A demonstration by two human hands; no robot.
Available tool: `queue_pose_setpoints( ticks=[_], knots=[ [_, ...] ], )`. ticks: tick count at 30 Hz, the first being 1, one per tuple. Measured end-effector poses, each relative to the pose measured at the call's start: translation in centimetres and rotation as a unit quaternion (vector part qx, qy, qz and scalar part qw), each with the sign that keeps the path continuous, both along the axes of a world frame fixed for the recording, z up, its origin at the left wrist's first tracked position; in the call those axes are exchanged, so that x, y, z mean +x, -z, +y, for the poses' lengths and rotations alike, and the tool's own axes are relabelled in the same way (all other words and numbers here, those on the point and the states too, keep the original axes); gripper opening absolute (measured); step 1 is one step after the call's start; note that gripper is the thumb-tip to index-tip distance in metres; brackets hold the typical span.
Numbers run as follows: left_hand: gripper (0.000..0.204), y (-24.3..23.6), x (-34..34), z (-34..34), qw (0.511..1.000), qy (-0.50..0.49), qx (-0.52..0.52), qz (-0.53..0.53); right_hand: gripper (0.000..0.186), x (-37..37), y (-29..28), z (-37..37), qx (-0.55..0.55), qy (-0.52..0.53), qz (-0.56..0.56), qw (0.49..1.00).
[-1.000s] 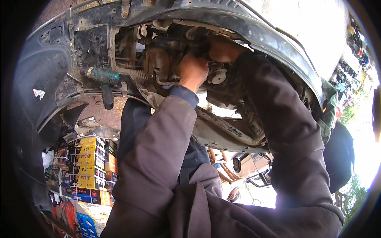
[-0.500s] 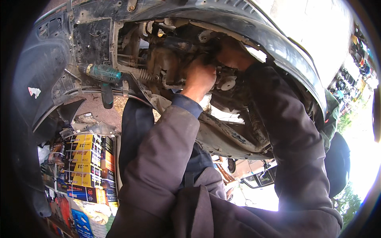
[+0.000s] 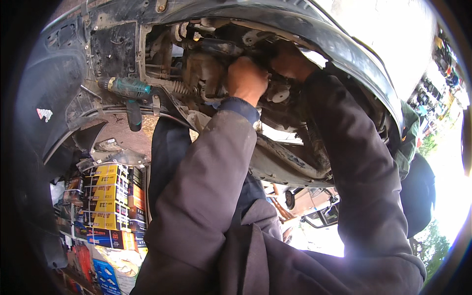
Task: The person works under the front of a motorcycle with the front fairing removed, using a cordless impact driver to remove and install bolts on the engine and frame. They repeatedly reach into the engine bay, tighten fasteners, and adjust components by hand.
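My left hand [image 3: 247,80] is closed deep in an opening in the grimy vehicle bodywork [image 3: 354,51], on something I cannot make out. Just right of and slightly above it, my right hand [image 3: 291,61] is curled among shadowed parts, its fingertips hidden. A round metal fitting [image 3: 280,94] lies below my hands, and a ribbed rubber boot [image 3: 178,86] is to their left. A teal and black drill [image 3: 127,93] rests on the panel at the left edge of the opening.
Stacked yellow and orange boxes [image 3: 105,196] stand at lower left, near loose dark panels [image 3: 110,157]. A curved lower panel [image 3: 275,169] runs beneath my forearms. A green cloth [image 3: 409,147] and dark rounded shape [image 3: 418,191] are at right, another vehicle [image 3: 312,201] beyond.
My left hand has shifted slightly up and right since a second ago, staying in the opening. My right hand moved a little rightward, then slightly up. The drill has not been picked up.
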State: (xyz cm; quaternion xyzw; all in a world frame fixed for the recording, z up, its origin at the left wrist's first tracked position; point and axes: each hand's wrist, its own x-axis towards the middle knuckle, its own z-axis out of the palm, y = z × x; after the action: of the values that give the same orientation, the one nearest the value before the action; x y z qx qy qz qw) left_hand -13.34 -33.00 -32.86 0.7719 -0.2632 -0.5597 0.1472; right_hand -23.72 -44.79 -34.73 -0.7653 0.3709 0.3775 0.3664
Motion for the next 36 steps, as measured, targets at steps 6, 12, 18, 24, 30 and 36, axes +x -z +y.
queue_pose_setpoints(
  ticks=[6,12,18,24,30,36],
  knots=[
    [0.021,-1.5,0.1,-1.2,0.989,0.085,0.024,-0.118,0.040,-1.6,-2.0,0.2,0.025,0.070,-0.056,0.996],
    [0.021,-1.8,0.7,-1.7,0.964,0.187,0.013,-0.187,0.049,-1.8,-3.9,-0.2,0.061,0.055,0.001,0.997],
    [0.021,-1.2,0.7,-1.9,0.957,0.216,-0.004,-0.195,0.038,-0.6,-3.5,-0.3,0.047,0.070,-0.040,0.996],
    [0.022,-1.3,0.7,-2.0,0.957,0.217,-0.008,-0.191,0.039,0.1,-3.1,-0.2,0.035,-0.014,-0.072,0.997],
    [0.026,-1.9,1.1,-1.8,0.968,0.201,0.029,-0.144,0.038,1.1,-1.9,-1.0,0.059,-0.079,-0.066,0.993],
    [0.031,-3.5,1.4,2.3,0.999,-0.037,-0.028,0.012,0.039,0.0,-0.1,-0.6,0.034,-0.072,-0.068,0.994]
  ],
)
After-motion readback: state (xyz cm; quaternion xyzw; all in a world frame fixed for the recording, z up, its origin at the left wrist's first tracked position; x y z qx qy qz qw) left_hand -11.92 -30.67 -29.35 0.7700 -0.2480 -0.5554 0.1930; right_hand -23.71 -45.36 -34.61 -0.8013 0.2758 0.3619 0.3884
